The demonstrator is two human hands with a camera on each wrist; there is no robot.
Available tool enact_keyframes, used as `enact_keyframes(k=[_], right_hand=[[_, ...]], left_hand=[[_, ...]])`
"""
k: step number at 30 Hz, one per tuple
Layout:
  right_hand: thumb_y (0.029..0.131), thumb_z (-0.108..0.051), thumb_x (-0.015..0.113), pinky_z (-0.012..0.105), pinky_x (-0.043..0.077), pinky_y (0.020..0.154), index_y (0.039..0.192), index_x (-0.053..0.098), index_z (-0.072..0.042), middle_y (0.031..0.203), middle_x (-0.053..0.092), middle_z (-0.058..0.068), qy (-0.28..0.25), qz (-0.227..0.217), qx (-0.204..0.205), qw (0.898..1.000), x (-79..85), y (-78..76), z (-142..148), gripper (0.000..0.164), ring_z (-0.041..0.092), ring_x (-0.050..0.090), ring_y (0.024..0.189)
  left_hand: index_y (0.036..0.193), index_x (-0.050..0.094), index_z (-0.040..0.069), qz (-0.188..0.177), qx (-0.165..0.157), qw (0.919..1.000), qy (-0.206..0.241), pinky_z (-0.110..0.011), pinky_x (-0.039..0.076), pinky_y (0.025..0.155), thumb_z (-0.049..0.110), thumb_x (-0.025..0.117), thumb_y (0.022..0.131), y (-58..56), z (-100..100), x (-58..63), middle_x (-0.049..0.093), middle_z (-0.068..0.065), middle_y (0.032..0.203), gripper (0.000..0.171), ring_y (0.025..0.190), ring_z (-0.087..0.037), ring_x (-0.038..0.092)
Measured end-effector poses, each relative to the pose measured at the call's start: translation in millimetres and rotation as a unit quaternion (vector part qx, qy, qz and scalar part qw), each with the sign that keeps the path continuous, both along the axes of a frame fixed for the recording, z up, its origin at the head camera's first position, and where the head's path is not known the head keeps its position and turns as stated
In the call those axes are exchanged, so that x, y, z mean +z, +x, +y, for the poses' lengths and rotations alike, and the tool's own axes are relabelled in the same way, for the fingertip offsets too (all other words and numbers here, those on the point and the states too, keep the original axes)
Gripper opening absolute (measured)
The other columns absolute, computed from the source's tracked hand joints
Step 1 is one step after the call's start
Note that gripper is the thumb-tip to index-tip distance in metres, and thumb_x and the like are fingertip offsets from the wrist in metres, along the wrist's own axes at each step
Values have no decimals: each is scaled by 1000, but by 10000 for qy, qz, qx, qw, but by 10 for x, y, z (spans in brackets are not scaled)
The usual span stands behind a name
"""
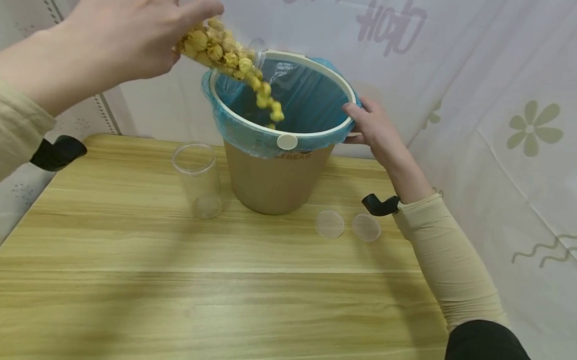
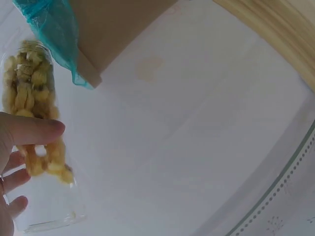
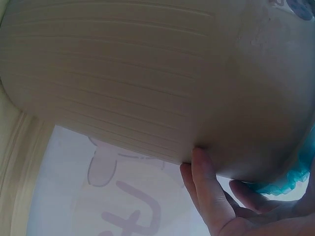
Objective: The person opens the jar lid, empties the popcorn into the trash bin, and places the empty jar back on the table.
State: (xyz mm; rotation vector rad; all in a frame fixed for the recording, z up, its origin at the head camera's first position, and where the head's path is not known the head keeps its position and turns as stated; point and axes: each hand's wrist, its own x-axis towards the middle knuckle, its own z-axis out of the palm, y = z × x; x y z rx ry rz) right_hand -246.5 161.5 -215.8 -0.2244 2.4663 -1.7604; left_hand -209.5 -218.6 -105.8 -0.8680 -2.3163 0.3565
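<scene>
My left hand (image 1: 126, 34) grips a clear jar (image 2: 54, 201) of small, yellowish dried pieces (image 1: 217, 47) that look like flower buds. The jar tilts mouth-down over the near left rim of a beige trash bin (image 1: 274, 179), and a string of yellow pieces falls from it. A blue plastic bag (image 1: 315, 93) lines the bin and folds out over its pale rim. On the bin's right side my right hand (image 1: 378, 127) holds the rim, thumb on top. In the right wrist view its fingers (image 3: 204, 172) lie against the bin's outer wall.
An uncovered clear jar (image 1: 204, 182) stands on the wooden table (image 1: 208, 304), left of the bin. Two round translucent lids, a left one (image 1: 330, 224) and a right one (image 1: 366, 227), lie in front of the bin at right. A patterned white curtain (image 1: 487, 102) hangs behind the table.
</scene>
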Motion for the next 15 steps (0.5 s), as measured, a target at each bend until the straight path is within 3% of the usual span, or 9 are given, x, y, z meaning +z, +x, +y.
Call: enact_keyframes(k=[8,15], right_hand=[[102,-34,51,32,64,80,136,55,-6,114,70,12,-45,-14,12,10000,-4,8,14,45,16,75,90],[101,-37,51,34,64,85,139,55,-9,127,67,13,161,-57,-91,9998,0,5,23,47,17,74,96]], left_hand=[[141,49,3,69,-102,9999,-42,-66,36,104,-14,60,85,14,34,26,48,-32,133,60,124,-47,40],[143,46,7,238,-50,9995,-213,-67,36,104,-14,58,89,11,51,52,45,-32,139,59,126,-47,38]])
